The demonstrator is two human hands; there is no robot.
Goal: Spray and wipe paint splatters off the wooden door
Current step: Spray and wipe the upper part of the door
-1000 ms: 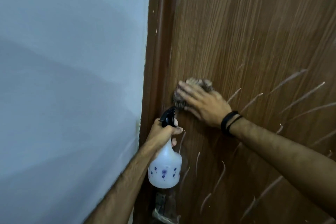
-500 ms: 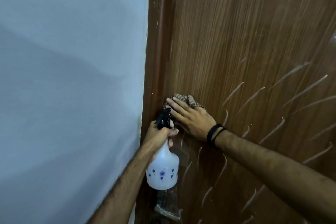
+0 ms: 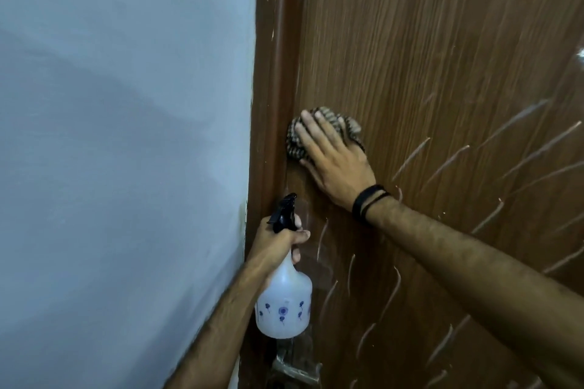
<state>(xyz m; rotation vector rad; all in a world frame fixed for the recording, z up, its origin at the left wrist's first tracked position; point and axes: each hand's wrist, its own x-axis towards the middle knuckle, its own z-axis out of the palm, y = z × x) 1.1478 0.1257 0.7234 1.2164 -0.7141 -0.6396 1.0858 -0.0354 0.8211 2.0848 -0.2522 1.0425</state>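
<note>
R hand [image 3: 335, 164] flat, fingers straight, pressing rag [image 3: 295, 142] on door [image 3: 442, 57] near frame edge, scrubbing splatters. L hand [image 3: 278, 246] gripped round spray bottle [image 3: 284, 303] neck, held low, prob ready to re-spray.

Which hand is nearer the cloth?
Right. The right hand presses flat on the cloth against the door; the left hand is below it, gripping the bottle.

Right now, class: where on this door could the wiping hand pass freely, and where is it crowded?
Free: the plain door above the cloth under the right hand, bordered left by the frame. Crowded: the frame edge below, where the left hand grips the spray bottle, and the pale streaks at right.
</note>
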